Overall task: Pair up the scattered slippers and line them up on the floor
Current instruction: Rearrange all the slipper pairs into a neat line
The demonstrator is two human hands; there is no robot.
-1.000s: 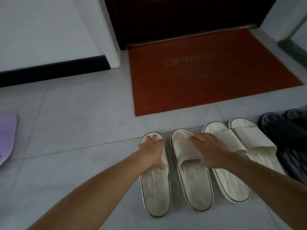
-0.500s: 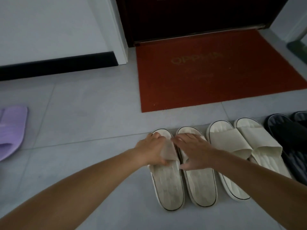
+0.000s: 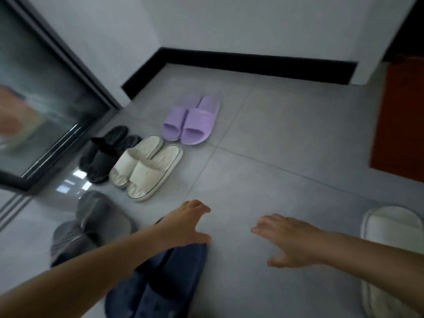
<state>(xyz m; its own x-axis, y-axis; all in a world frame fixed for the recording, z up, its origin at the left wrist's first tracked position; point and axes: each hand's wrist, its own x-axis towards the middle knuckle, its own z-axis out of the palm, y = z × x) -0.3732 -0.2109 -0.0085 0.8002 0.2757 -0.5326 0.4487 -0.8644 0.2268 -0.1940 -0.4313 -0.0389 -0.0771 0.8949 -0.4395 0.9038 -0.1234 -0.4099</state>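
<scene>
Left hand [image 3: 185, 222] — fingers spread, empty — hovers above the navy slippers [image 3: 160, 283]. Right hand [image 3: 290, 241] likewise spread and empty over bare floor [image 3: 286, 145]. Purple slippers [image 3: 191, 121], cream slippers [image 3: 146, 167] and black slippers [image 3: 105, 154] lie paired near the wall.

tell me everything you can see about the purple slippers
The purple slippers are a matched pair of pale lilac slides that look like moulded foam or rubber, each with one broad ribbed strap. They lie flat, side by side and touching, on the grey tiled floor. They stand apart from the cream pair nearer the camera. Neither hand touches them.
</scene>
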